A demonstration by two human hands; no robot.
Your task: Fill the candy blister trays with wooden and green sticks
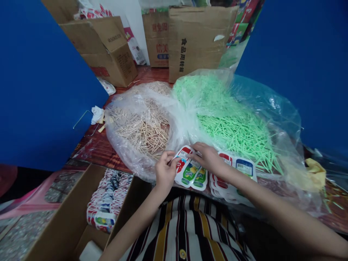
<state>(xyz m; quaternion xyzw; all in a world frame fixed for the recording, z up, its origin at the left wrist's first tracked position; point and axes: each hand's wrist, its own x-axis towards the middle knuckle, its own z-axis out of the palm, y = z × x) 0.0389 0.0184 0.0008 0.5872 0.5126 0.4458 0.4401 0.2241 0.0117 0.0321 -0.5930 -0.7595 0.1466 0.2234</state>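
Flat packets [187,175] printed with red and green soft-drink labels lie at the table's front edge. My left hand [165,172] pinches the left edge of one packet with its thumb and fingers. My right hand [208,157] reaches across from the right, its fingers bent over the top of the same packet and its thumb against the front. Whether a small thing sits between the right fingertips is hidden. More such packets [221,185] lie in an overlapping pile under my right forearm.
Behind the packets, clear plastic bags hold green sticks [239,134] and beige sticks [152,136]. An open carton [62,214] at lower left contains rows of packets [108,197]. Cardboard boxes [201,40] stand at the back, between blue panels [304,72]. A yellow scrap [315,174] lies right.
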